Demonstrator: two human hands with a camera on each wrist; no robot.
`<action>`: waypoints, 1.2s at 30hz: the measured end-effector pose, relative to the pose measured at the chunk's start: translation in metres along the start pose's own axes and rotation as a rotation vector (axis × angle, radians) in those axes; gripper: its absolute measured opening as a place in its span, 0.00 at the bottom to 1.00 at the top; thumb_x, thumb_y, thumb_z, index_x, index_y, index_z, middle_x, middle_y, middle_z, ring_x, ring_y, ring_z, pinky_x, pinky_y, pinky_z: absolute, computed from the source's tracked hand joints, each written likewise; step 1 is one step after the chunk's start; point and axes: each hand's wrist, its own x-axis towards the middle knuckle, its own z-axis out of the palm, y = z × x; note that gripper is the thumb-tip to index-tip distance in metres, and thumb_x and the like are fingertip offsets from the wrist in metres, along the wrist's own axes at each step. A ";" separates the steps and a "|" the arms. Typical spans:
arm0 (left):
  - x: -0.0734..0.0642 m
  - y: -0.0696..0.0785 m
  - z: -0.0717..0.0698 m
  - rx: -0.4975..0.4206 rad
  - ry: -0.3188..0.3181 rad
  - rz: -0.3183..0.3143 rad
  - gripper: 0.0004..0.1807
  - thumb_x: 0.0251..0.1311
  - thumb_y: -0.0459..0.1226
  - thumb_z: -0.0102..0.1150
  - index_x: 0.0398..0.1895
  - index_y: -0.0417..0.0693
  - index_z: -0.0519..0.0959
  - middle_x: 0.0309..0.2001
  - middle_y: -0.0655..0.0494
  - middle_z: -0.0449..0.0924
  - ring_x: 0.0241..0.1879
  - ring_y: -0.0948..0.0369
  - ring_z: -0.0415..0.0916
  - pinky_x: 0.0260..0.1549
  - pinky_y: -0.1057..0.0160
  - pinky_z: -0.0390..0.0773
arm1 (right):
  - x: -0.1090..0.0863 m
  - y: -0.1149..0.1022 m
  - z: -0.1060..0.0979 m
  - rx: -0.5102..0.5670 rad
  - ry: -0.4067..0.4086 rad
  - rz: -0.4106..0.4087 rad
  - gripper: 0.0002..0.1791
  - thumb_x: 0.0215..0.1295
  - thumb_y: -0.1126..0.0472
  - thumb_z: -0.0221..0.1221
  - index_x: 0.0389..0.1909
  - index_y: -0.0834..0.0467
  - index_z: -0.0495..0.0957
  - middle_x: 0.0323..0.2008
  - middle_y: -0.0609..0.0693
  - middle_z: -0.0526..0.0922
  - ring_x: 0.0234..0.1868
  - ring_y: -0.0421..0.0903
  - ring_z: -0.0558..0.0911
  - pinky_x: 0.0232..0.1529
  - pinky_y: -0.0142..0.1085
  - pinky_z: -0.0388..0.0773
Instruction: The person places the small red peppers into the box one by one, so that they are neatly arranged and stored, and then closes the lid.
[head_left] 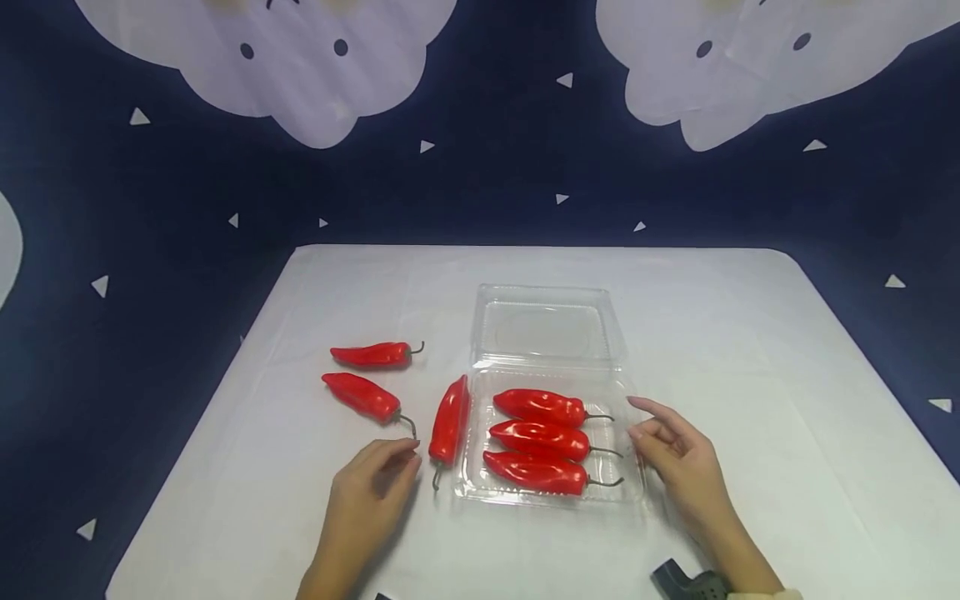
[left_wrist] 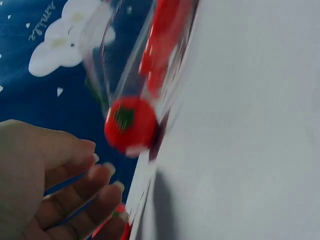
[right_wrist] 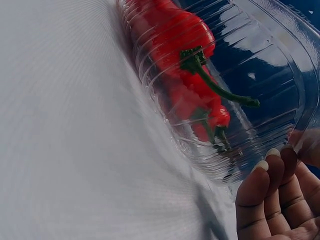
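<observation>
Three red peppers (head_left: 536,439) with green stems lie side by side in a clear plastic clamshell box (head_left: 468,492), its lid (head_left: 551,325) folded back. My right hand (head_left: 678,462) pinches the box's right edge between thumb and fingers; the right wrist view shows the fingertips (right_wrist: 260,167) against the plastic. My left hand (head_left: 369,492) is left of the box, thumb and fingers apart with nothing between them. Just beyond it, one pepper (head_left: 448,423) stands lengthwise along the box's left wall. The left wrist view shows that pepper's stem end (left_wrist: 131,125) clear of the fingers.
Two more red peppers, one upper (head_left: 372,355) and one lower (head_left: 363,395), lie on the white table (head_left: 750,350) to the left. Behind hangs a dark blue cloth (head_left: 487,192) with clouds and triangles. A dark device (head_left: 688,582) sits by the right wrist.
</observation>
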 end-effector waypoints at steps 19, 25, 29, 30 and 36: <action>-0.001 0.023 0.025 0.072 -0.136 0.077 0.35 0.47 0.36 0.78 0.63 0.64 0.80 0.70 0.58 0.67 0.62 0.56 0.75 0.54 0.51 0.82 | 0.000 0.000 -0.001 -0.033 0.007 0.008 0.23 0.72 0.67 0.62 0.66 0.63 0.73 0.33 0.59 0.81 0.28 0.41 0.80 0.32 0.30 0.81; 0.001 0.027 0.022 0.053 -0.169 -0.001 0.27 0.48 0.36 0.79 0.54 0.61 0.84 0.69 0.59 0.68 0.63 0.54 0.74 0.52 0.51 0.82 | -0.001 0.000 0.001 -0.031 0.004 0.010 0.23 0.71 0.66 0.62 0.66 0.64 0.73 0.33 0.61 0.80 0.28 0.40 0.79 0.32 0.30 0.80; 0.002 0.028 0.022 0.057 -0.175 -0.046 0.24 0.48 0.37 0.80 0.50 0.60 0.83 0.65 0.61 0.71 0.62 0.57 0.75 0.53 0.55 0.82 | -0.001 -0.001 0.000 -0.029 0.006 0.004 0.23 0.71 0.67 0.62 0.66 0.64 0.73 0.33 0.61 0.80 0.28 0.40 0.79 0.32 0.29 0.80; 0.003 0.028 0.022 0.063 -0.172 -0.054 0.24 0.48 0.36 0.80 0.50 0.59 0.83 0.65 0.61 0.71 0.61 0.58 0.75 0.53 0.56 0.81 | -0.001 -0.002 0.000 -0.028 0.006 0.005 0.23 0.71 0.67 0.62 0.66 0.64 0.73 0.33 0.60 0.80 0.28 0.40 0.79 0.32 0.29 0.80; 0.006 0.027 0.022 0.080 -0.126 -0.090 0.26 0.49 0.32 0.80 0.52 0.55 0.83 0.61 0.60 0.76 0.60 0.58 0.78 0.51 0.57 0.82 | -0.001 -0.003 0.001 -0.041 0.005 0.021 0.24 0.71 0.66 0.62 0.66 0.63 0.73 0.34 0.60 0.81 0.28 0.40 0.80 0.33 0.29 0.81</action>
